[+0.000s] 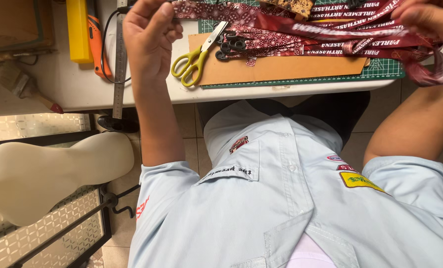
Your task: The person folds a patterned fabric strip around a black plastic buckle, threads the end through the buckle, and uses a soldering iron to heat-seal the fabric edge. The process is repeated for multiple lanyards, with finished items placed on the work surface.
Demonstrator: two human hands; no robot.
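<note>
A bundle of dark red patterned straps (301,25) is stretching across the far side of the white table (82,89), hanging between both hands just above the green cutting mat (380,69). The straps carry pale lettering and batik-like print; several are trailing down off the right end.

The camera is looking straight down past the person's chest, so the scene is showing upside down: the hand on the picture's left is the right hand (149,34), the one at the far right edge is the left hand (427,20).

The right hand is pinching the straps' end, thumb and fingers curling shut around it, forearm running down toward the light blue shirt (281,198). The left hand is closing over the other end, fingers bunching the straps, though its grip is partly running off the frame.

Under the straps a brown cardboard sheet (281,64) is lying on the mat. Yellow-handled scissors (196,57) are resting on its left edge, blades closed, just beside a cluster of black plastic buckles (231,45).

Further left, a steel ruler (120,59) is lying across the table edge, beside an orange tool (96,42) and a yellow block (78,30). A paintbrush (25,87) is lying at the left. Below the table a cream mannequin torso (48,173) is standing on the floor.
</note>
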